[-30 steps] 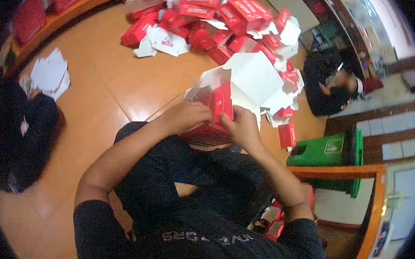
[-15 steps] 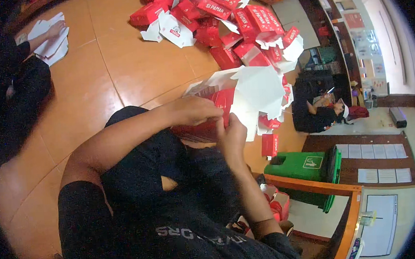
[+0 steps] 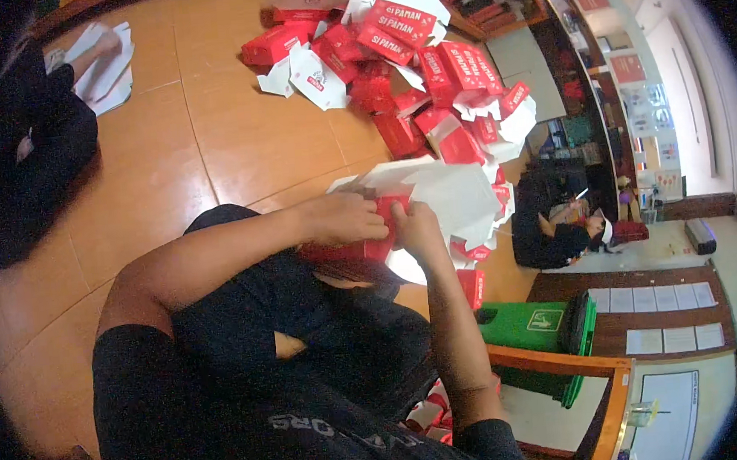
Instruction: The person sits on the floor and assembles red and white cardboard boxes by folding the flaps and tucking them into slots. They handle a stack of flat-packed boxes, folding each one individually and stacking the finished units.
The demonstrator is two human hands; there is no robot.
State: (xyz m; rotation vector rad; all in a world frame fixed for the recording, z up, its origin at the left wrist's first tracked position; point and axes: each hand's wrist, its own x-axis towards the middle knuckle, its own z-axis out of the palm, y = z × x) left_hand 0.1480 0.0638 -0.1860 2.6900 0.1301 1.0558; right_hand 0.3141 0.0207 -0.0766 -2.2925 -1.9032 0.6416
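A red cardboard box (image 3: 455,191) with a white inside rests by my lap, partly folded, its white flaps spread toward the far right. My left hand (image 3: 344,218) is closed at its near red wall, fingers curled over the edge. Close beside it, my right hand (image 3: 418,229) pinches the same red panel between thumb and fingers. The two hands are a small gap apart. The box's underside is hidden by my hands and legs.
Several folded red boxes (image 3: 393,27) lie heaped on the tiled floor (image 3: 249,110) ahead. At the far left a co-worker's hand (image 3: 105,45) rests on white cardboard sheets (image 3: 118,72). A green bin (image 3: 529,326), a wooden frame (image 3: 557,359) and another person (image 3: 557,238) are to the right.
My hands have shifted their grip along the red panel, and the right thumb now presses higher on it. The box's white flaps have tilted slightly. The whole view has shifted a little.
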